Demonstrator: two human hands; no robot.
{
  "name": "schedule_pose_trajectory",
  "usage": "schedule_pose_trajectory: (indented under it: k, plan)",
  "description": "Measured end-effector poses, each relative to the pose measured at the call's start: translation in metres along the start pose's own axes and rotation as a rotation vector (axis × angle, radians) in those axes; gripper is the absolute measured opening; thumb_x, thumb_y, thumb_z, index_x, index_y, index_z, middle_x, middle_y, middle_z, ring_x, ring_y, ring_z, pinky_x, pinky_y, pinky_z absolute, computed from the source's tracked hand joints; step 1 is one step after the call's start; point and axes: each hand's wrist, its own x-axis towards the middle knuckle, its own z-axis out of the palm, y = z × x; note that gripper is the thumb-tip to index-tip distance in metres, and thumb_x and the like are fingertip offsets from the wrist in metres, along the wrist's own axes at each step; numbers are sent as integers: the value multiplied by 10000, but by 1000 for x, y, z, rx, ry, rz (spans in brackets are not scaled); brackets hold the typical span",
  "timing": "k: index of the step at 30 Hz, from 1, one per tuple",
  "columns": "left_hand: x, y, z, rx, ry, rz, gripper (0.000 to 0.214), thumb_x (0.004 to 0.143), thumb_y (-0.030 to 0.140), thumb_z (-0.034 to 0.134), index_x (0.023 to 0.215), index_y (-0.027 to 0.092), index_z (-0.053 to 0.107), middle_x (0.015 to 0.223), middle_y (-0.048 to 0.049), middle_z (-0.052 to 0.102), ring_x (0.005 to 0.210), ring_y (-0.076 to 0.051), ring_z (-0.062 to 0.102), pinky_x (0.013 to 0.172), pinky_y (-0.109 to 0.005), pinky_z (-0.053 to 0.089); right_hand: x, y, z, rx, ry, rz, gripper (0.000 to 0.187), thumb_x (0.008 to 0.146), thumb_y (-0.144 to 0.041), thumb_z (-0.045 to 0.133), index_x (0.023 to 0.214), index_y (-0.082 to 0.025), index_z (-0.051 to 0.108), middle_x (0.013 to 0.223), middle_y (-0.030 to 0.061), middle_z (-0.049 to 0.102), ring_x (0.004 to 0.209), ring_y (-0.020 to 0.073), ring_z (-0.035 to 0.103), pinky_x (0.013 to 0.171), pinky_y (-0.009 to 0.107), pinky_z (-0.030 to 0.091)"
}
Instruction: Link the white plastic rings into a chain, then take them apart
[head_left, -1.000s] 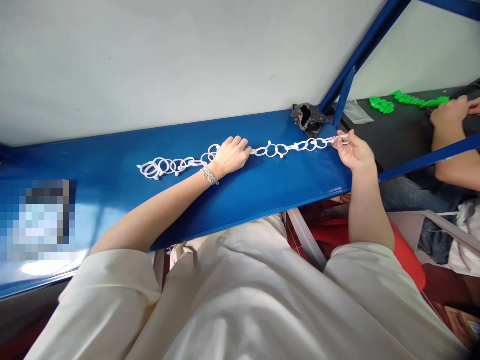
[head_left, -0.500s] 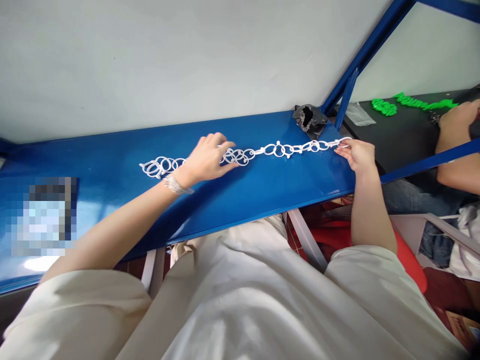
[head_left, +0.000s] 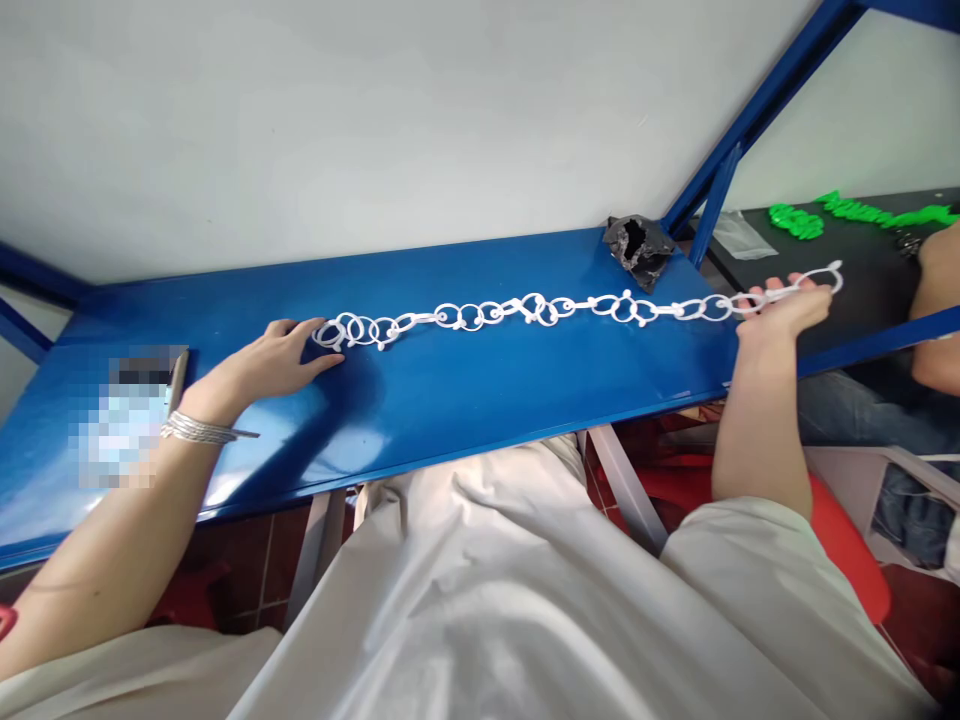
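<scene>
My left hand (head_left: 277, 360), with a bracelet (head_left: 199, 428) behind it, is spread wide around the left end of the white chain (head_left: 534, 308) – I can't tell if the fingers touch it. The chain runs nearly straight across the counter (head_left: 465, 400) to my right hand, (head_left: 787, 308) turned palm up beneath its links; whether they're pinched there I can't tell. The rings look like thin plastic: light, each fairly stiff, the whole floppy and apt to tangle. I'd hold it by the end rings, without yanking – the joints may pop.

The counter is blue, glossy, probably slippery, with a pale wall (head_left: 420, 130) behind. Toward its right end sits a torn black bag (head_left: 651, 262), then a blue frame (head_left: 776, 85); beyond, a clear bag (head_left: 742, 235) and green pieces (head_left: 796, 222) near someone's bare arm (head_left: 937, 300).
</scene>
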Motion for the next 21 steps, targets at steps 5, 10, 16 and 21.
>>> schedule_pose_trajectory:
  k: [5, 10, 16, 21]
  plan:
    - [-2, 18, 3, -34, 98, 90, 736, 1025, 553, 423, 1630, 134, 446, 1541, -227, 571, 1488, -372, 522, 1232, -479, 431, -18, -26, 2, 118, -182, 49, 540, 1088, -352, 176, 889, -261, 670, 1427, 129, 656, 964, 154, 775, 870, 385, 568]
    - [5, 65, 7, -99, 246, 288, 652, 1006, 473, 484, 1494, 49, 565, 1501, -259, 617, 1434, -379, 574, 1228, -507, 461, -92, -38, 44, 96, -386, 95, 550, 1069, -306, 148, 843, -229, 643, 1355, 151, 701, 1014, 171, 790, 844, 378, 586]
    - [34, 145, 10, -175, 338, 493, 518, 981, 423, 560, 1348, 68, 647, 1468, -262, 614, 1391, -357, 614, 1185, -476, 517, -179, -11, 99, -9, -780, 175, 407, 1102, -394, 283, 951, -213, 615, 1063, 107, 751, 990, 190, 776, 844, 375, 614]
    - [48, 223, 5, -228, 283, 630, 447, 994, 374, 606, 1333, 85, 635, 1485, -237, 587, 1283, -318, 690, 1141, -435, 550, -213, 23, 136, -84, -928, 50, 331, 966, -546, 646, 895, -224, 617, 867, 42, 725, 889, 217, 754, 753, 349, 613]
